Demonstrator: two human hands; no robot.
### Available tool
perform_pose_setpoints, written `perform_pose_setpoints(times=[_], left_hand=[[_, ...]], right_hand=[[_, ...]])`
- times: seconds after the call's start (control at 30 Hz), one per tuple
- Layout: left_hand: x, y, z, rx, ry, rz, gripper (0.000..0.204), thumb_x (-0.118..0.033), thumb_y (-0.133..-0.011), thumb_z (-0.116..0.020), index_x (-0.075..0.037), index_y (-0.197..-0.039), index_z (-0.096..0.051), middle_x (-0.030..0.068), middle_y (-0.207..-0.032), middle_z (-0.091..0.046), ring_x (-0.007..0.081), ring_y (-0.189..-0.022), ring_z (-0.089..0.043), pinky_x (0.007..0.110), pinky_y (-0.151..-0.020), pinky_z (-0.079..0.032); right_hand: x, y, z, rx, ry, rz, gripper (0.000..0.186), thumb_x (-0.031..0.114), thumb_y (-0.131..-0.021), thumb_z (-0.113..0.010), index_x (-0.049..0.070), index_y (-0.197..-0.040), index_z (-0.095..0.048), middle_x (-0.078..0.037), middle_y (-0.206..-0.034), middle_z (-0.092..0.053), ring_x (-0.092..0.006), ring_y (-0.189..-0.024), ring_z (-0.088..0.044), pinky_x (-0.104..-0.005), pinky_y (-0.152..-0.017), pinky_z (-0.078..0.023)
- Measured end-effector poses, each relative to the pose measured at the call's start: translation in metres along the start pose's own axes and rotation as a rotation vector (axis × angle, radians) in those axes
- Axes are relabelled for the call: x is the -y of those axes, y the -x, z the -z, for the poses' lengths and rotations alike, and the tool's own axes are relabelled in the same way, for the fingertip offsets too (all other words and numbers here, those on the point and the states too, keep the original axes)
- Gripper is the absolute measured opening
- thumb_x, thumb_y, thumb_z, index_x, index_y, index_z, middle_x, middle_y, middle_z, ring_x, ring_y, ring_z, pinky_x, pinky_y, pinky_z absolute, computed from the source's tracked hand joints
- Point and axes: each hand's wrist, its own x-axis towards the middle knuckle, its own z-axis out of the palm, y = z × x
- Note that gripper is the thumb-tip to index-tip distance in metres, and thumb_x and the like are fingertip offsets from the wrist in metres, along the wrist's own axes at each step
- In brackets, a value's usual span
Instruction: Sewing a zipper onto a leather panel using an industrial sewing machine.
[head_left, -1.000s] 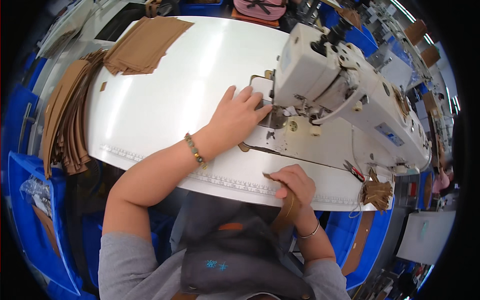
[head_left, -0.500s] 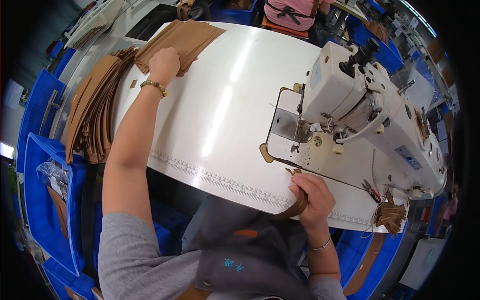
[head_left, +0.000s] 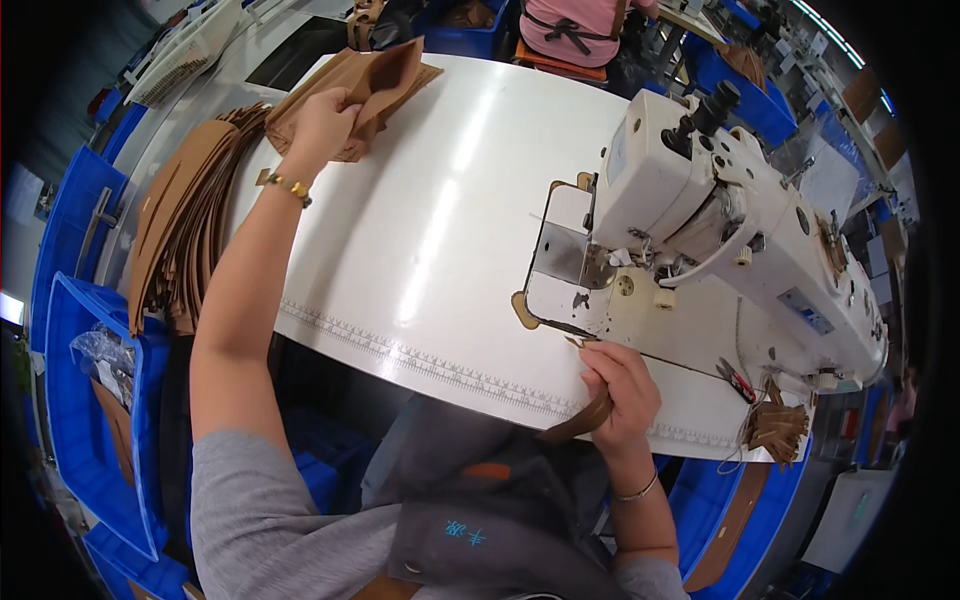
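On the bench [head_left: 400, 230], far left: left hand [head_left: 322, 130] pinches a curled brown panel [head_left: 392, 75] atop its stack [head_left: 285, 118]; right hand [head_left: 622, 390] pinches a brown strip [head_left: 580, 420], near edge. Best: separate one panel only.

We have before us a white tabletop [head_left: 370, 240] with a ruler scale [head_left: 425, 365] running along its near edge and a sewing machine [head_left: 740, 220] standing on its right part. At its far left corner we see a stack of brown pieces [head_left: 303, 95], with a small brown scrap [head_left: 264, 177] just beside it. Near the right end we find red-handled snips [head_left: 738, 381] beside a bundle of short brown strips [head_left: 776, 425].
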Motion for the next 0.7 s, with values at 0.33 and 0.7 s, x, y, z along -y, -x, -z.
perform_pose_setpoints(times=[0.33, 0.7], left_hand=[[-0.01, 0.249, -0.04, 0.76, 0.56, 0.231, 0.031, -0.013, -0.102, -0.069, -0.004, -0.13, -0.063, 0.0041, -0.115, -0.074, 0.0132, -0.094, -0.074, 0.03, -0.072, -0.062], [-0.057, 0.24, -0.097, 0.653, -0.352, -0.696, 0.02, -0.022, -0.086, -0.08, -0.011, -0.091, -0.064, 0.0048, -0.081, -0.074, 0.0243, -0.067, -0.071, 0.037, -0.058, -0.054]], right_hand=[[0.004, -0.006, -0.001, 0.199, 0.213, 0.086, 0.035, 0.007, -0.091, -0.066, 0.004, -0.125, -0.072, -0.015, -0.136, -0.067, -0.0341, -0.129, -0.061, -0.0472, -0.106, -0.051], [-0.028, -0.022, 0.046, 0.627, 0.365, 0.287, 0.044, 0.003, -0.082, -0.064, 0.004, -0.126, -0.067, -0.011, -0.131, -0.067, -0.0295, -0.12, -0.065, -0.0471, -0.109, -0.048]])
